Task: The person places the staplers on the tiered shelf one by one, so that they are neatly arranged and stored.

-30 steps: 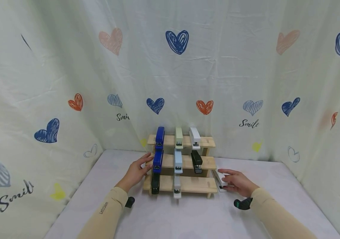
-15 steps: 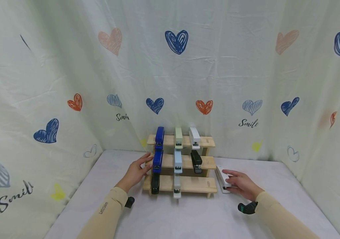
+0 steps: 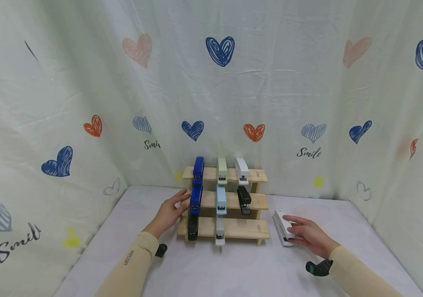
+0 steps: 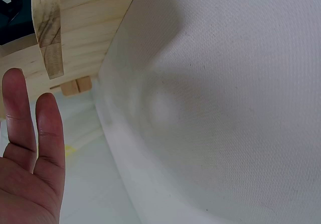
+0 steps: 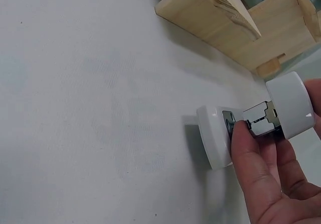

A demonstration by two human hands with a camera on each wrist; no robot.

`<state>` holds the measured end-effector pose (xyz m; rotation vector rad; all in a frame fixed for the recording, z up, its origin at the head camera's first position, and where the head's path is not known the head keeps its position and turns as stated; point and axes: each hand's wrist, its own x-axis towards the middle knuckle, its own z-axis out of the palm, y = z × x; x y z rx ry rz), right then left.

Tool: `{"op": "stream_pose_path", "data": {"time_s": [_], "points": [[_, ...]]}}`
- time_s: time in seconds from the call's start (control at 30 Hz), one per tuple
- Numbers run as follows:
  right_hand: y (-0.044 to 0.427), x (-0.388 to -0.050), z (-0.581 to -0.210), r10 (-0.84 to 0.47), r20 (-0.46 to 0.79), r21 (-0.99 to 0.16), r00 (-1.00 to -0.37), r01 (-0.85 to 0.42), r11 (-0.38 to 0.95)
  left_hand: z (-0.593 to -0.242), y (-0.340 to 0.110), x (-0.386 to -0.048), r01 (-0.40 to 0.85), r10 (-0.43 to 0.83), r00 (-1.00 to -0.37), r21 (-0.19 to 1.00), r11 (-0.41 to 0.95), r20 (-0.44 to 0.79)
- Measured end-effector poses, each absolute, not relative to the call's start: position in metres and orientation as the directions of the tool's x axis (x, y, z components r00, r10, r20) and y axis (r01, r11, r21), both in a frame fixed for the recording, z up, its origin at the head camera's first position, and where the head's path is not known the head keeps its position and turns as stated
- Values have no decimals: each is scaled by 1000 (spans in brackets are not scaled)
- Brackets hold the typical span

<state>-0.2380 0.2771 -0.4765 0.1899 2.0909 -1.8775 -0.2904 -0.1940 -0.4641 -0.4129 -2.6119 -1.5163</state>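
To the right of a three-tier wooden rack (image 3: 246, 228), my right hand (image 3: 310, 236) holds a white stapler (image 3: 283, 227) low at the table. Up close in the right wrist view, the thumb lies along the gap between that stapler's white base (image 5: 214, 138) and its top arm (image 5: 291, 106), with fingers behind. My left hand (image 3: 167, 213) is at the rack's left side, beside a blue stapler (image 3: 196, 200) on the middle tier. Two of its fingers (image 4: 50, 138) look extended near the wood in the left wrist view; whether they touch it I cannot tell.
Several staplers stand on the rack, among them a green one (image 3: 222, 170), a light blue one (image 3: 221, 199), a grey one (image 3: 220, 232) and a black one (image 3: 244, 199). A heart-print curtain (image 3: 218, 95) surrounds the white table (image 3: 233, 272) at the back and sides.
My right hand has drawn the white stapler away from the rack, to the right and slightly toward me. The left hand has stayed in place.
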Motion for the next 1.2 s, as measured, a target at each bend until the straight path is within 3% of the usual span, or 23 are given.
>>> {"op": "stream_pose_path", "data": {"time_s": [0.73,1.2], "points": [[286,-211,-457,-111,-325,-940,-939,309,143,-464,-194,-291,285,194,-957,834,473,217],[274,-190,-440,-210,-322,-946,-923,304,116,-464,-195,-290,289,192,-956,825,485,222]]}}
